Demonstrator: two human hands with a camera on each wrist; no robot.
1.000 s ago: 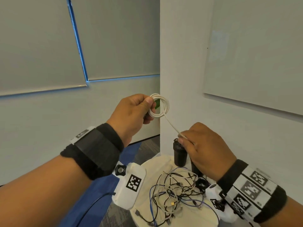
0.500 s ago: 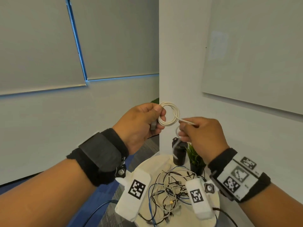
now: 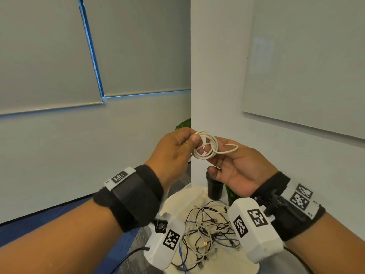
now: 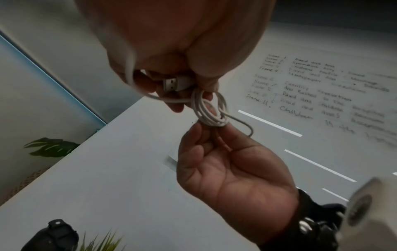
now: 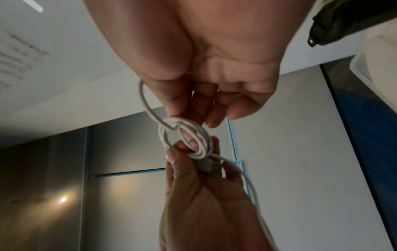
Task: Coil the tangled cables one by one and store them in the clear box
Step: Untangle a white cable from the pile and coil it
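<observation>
A white cable [image 3: 206,148] wound into a small coil is held up in front of me, above the table. My left hand [image 3: 192,140] pinches the coil's top edge between thumb and fingers and also grips its USB plug [image 4: 174,83]. My right hand [image 3: 213,157] lies palm up just right of the coil. Its fingertips [image 4: 231,134] pinch the coil's lower edge, and the cable's tail loops out over them [image 3: 231,148]. In the right wrist view the coil [image 5: 184,135] hangs between both hands. A tangle of black, white and blue cables [image 3: 207,230] lies on the round table [image 3: 177,202] below.
A black cylinder [image 3: 214,187] and a small green plant [image 3: 230,192] stand at the table's back, against the white wall. A pale translucent container edge [image 5: 373,68] shows at the right of the right wrist view. Blue and grey floor lies left of the table.
Both hands dropped lower and closer together. My right hand rose from the table to the coil, turned palm up, and brought the cable's tail round into a loop beside the coil.
</observation>
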